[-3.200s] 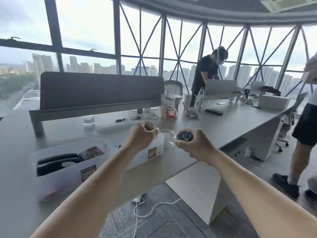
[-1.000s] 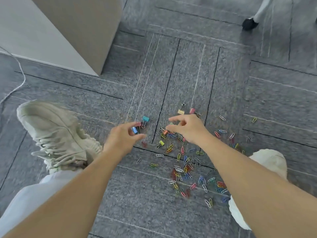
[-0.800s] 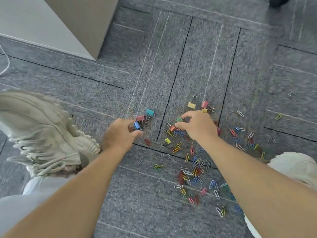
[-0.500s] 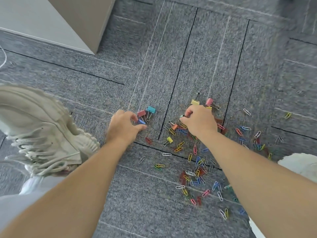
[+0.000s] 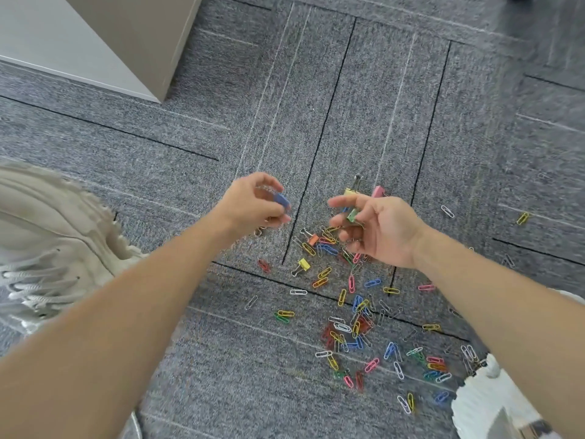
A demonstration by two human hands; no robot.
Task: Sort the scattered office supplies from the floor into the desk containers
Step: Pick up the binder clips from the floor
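Paper clips (image 5: 354, 327) lie scattered on the floor (image 5: 221, 375) between the left shoe (image 5: 47, 236) and right shoe (image 5: 484, 403), nearer the right. The left hand (image 5: 253, 204) and right hand (image 5: 380, 229) are above the scatter's far edge, apart, with a binder clip (image 5: 281, 199) in each. Loose binder clips (image 5: 351, 190) lie just beyond the right hand. The desk panel (image 5: 126, 36) stands far left.

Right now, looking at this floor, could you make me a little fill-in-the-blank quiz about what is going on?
1. The left hand holds a ___ binder clip.
2. The right hand pinches a ___ binder clip.
3. The coloured paper clips lie scattered on the ___ carpet.

Missing words: blue, green, grey.
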